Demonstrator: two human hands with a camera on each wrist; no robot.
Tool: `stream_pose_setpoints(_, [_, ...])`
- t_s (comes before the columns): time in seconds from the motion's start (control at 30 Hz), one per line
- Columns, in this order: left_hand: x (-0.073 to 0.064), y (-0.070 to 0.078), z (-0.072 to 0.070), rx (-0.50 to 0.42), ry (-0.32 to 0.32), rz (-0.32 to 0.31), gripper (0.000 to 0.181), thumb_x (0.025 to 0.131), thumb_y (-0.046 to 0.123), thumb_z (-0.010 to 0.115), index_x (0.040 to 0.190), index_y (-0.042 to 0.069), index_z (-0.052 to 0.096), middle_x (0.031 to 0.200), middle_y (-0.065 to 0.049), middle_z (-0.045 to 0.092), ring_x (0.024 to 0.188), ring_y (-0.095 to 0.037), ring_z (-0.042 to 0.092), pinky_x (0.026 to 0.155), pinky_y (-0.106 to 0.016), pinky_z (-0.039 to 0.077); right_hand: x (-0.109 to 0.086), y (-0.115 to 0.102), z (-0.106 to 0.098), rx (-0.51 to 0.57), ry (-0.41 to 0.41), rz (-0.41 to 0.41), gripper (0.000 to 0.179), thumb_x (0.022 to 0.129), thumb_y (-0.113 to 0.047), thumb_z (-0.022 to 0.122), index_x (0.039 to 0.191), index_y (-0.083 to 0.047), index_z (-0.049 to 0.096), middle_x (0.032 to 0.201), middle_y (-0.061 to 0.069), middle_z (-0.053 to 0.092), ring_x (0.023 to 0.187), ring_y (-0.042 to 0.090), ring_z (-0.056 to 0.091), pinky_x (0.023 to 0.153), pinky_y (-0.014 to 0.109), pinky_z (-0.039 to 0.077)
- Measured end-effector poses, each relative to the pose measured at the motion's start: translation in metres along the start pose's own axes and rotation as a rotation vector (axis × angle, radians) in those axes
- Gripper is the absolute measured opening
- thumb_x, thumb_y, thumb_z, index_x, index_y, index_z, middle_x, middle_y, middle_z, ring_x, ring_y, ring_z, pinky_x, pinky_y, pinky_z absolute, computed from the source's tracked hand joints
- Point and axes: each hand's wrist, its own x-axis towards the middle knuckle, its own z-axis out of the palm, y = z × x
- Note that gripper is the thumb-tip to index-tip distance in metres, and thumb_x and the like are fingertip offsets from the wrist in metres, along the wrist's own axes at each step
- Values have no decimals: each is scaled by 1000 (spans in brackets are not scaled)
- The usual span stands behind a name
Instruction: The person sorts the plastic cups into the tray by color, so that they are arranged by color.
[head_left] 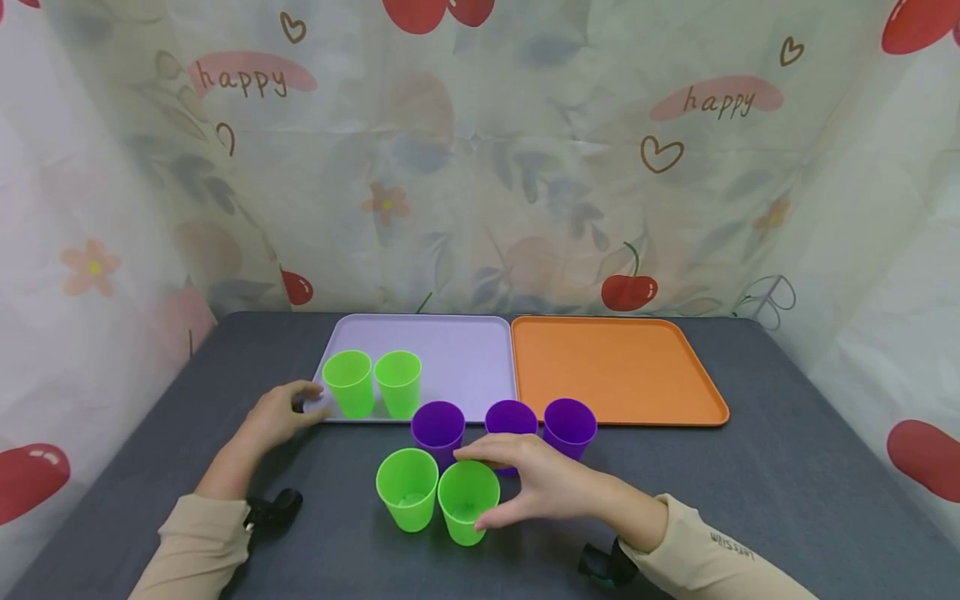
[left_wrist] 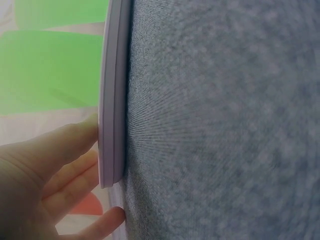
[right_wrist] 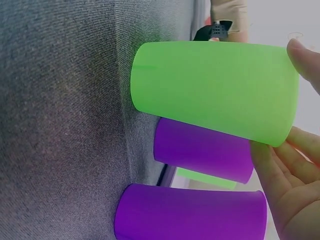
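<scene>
A grey, fine-ribbed tablecloth bears two smooth, round-cornered rectangular trays, lilac and orange. The left hand, thumb and fingers wide apart, is at the lilac one's near-left corner. The right hand holds a tapered, plastic-looking green cup, between its matching green neighbour and the palm.

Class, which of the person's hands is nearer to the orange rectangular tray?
Right. The right hand is in front of the orange rectangular tray, near its left end, around a green tapered cup; the left hand is farther left, by the lilac rectangular tray.
</scene>
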Motion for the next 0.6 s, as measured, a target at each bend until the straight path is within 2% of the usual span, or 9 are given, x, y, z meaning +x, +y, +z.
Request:
stream_pose_setpoints(0.43, [1, 0, 0, 0, -12, -17, 50, 85, 28, 66, 121, -4, 56, 121, -27, 58, 110, -43, 52, 90, -56, 41, -1, -3, -7, -10, 18, 15, 61, 74, -31, 78, 124, -4, 57, 117, 5, 65, 106, 13, 61, 87, 21, 50])
stream_pose_setpoints(0.6, [1, 0, 0, 4, -8, -13, 50, 85, 28, 67, 120, -4, 56, 120, -26, 58, 110, -43, 53, 90, -56, 41, -1, -4, -12, -36, 31, 24, 62, 74, -34, 78, 125, -6, 57, 119, 3, 65, 109, 14, 60, 92, 26, 49])
